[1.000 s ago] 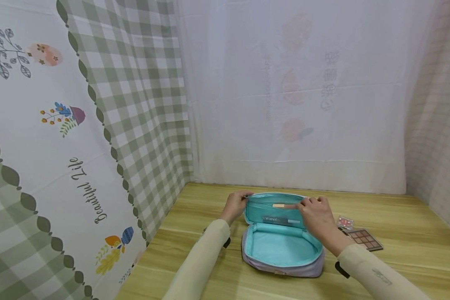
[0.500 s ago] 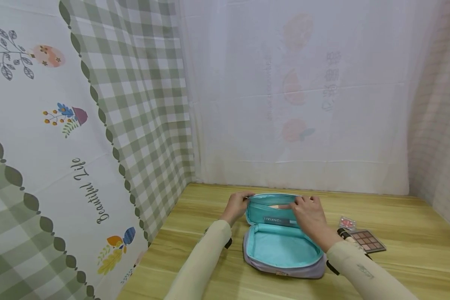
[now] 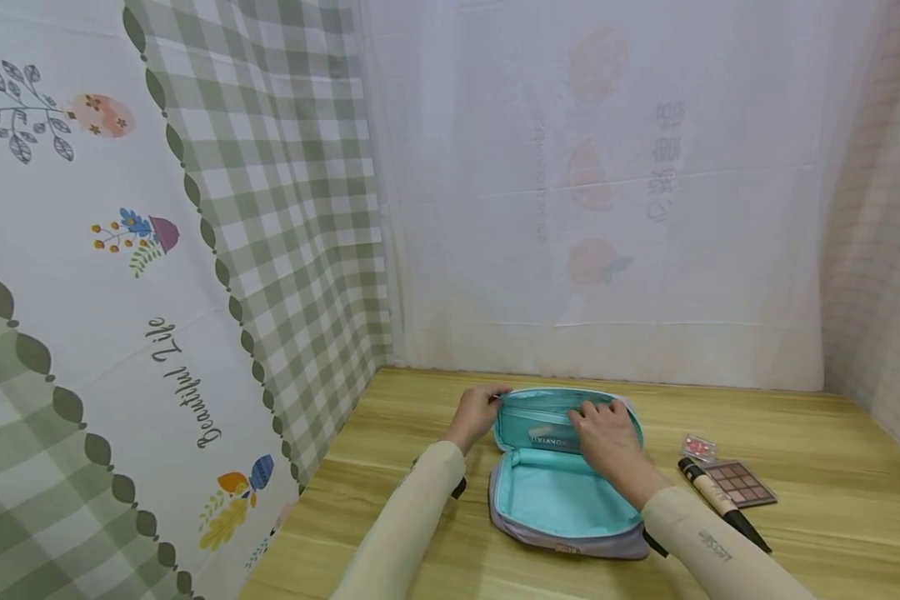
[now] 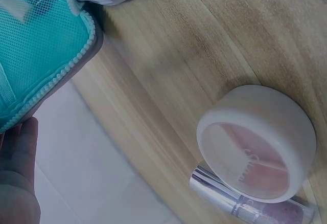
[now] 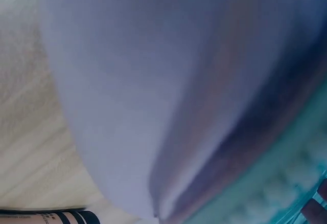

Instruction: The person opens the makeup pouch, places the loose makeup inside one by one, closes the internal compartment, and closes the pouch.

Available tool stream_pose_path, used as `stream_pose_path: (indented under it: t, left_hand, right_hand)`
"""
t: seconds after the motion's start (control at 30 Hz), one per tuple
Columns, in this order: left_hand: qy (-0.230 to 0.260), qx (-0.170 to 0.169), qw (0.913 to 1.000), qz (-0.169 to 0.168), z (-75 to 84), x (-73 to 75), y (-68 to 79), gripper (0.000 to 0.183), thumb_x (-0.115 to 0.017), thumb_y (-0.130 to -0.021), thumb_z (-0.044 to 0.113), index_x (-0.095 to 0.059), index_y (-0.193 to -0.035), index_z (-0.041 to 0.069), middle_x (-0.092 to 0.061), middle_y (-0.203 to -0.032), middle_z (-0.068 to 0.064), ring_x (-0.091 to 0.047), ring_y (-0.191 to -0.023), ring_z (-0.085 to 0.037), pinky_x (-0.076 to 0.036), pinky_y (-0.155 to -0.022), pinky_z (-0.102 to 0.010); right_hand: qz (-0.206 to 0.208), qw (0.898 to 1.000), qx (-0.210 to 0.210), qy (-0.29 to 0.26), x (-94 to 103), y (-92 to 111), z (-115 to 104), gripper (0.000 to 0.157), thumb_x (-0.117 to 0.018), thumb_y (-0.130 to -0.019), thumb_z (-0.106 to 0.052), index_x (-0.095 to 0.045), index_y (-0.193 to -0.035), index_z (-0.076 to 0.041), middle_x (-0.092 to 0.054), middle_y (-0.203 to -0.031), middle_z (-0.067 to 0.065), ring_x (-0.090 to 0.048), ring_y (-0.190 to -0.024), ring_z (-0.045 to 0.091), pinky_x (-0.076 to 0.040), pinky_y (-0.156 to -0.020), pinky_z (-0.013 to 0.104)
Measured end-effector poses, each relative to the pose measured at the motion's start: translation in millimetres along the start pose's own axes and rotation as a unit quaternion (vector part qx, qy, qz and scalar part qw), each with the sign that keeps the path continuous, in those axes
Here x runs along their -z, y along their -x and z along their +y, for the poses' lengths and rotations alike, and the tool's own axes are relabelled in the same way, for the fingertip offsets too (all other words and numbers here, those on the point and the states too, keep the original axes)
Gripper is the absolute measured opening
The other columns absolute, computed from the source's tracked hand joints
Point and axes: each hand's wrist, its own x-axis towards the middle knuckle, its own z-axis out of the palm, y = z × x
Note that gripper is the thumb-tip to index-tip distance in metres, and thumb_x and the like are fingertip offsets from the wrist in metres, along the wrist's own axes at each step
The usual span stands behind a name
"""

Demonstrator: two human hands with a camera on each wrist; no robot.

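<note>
A lavender cosmetic bag (image 3: 607, 547) with turquoise lining lies unzipped, its lid raised at the back. My left hand (image 3: 474, 417) grips the lid's upper left edge; in the left wrist view its fingers (image 4: 23, 147) are at the zipper edge. At the lid's mesh pocket (image 3: 521, 425) my right hand (image 3: 607, 433) has curled fingers, pinching a slim makeup brush whose pale tip (image 3: 542, 432) shows behind the mesh. The brush's handle is hidden by the hand. In the left wrist view the whitish brush tip (image 4: 14, 6) shows through the mesh.
On the wooden table (image 3: 390, 500), right of the bag, are a small clear compact (image 3: 699, 447), an eyeshadow palette (image 3: 741, 483) and a black-and-beige tube (image 3: 720, 500). The left wrist view shows a round white compact (image 4: 255, 142) beside a silver-capped tube (image 4: 250, 201).
My right hand has moved left along the pocket, and the brush has slid behind the mesh with its tip lower. The left hand keeps its hold on the lid.
</note>
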Motion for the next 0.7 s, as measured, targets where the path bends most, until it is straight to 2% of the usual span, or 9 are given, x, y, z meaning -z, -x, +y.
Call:
stream_pose_path:
  t: [0.2, 0.37, 0.47, 0.7]
  left_hand:
    - [0.001, 0.006, 1.0, -0.006, -1.5, -0.8, -0.2, 0.029, -0.056, -0.1, 0.002, -0.07, -0.125, 0.008, -0.069, -0.121, -0.004, -0.064, -0.111, -0.019, -0.054, -0.087, -0.026]
    - [0.005, 0.006, 0.9999, -0.009, -1.1, 0.0, 0.3, 0.03, -0.056, -0.1, 0.001, -0.069, -0.126, 0.007, -0.068, -0.122, -0.005, -0.064, -0.112, -0.021, -0.054, -0.087, -0.027]
    - [0.002, 0.013, 0.9999, -0.011, -0.3, 0.3, 0.4, 0.03, -0.056, -0.1, 0.001, -0.07, -0.125, 0.01, -0.068, -0.122, -0.004, -0.064, -0.112, -0.02, -0.054, -0.087, -0.026]
    - [-0.002, 0.018, 0.9998, -0.011, 1.9, 0.9, 0.3, 0.03, -0.055, -0.1, 0.001, -0.07, -0.125, 0.011, -0.068, -0.123, -0.004, -0.064, -0.113, -0.02, -0.054, -0.087, -0.027]
  right_hand:
    - [0.017, 0.999, 0.007, -0.029, -4.7, 1.4, -0.6, 0.023, -0.076, -0.084, -0.009, -0.071, -0.106, -0.009, -0.061, -0.092, 0.013, -0.062, -0.067, 0.026, -0.048, -0.077, 0.052]
    - [-0.004, 0.999, -0.003, -0.053, -3.9, 1.0, 0.3, 0.025, -0.075, -0.084, -0.008, -0.069, -0.108, -0.007, -0.059, -0.093, 0.014, -0.06, -0.071, 0.029, -0.048, -0.073, 0.052]
    - [-0.016, 0.999, -0.012, -0.05, -1.4, 0.4, 1.4, 0.022, -0.071, -0.088, -0.009, -0.069, -0.109, -0.007, -0.06, -0.093, 0.014, -0.06, -0.075, 0.03, -0.048, -0.071, 0.051]
    - [-0.047, 0.998, -0.033, -0.014, 6.7, 1.5, 6.4, 0.013, -0.069, -0.092, -0.012, -0.069, -0.104, -0.007, -0.063, -0.088, 0.012, -0.061, -0.085, 0.032, -0.046, -0.079, 0.054]
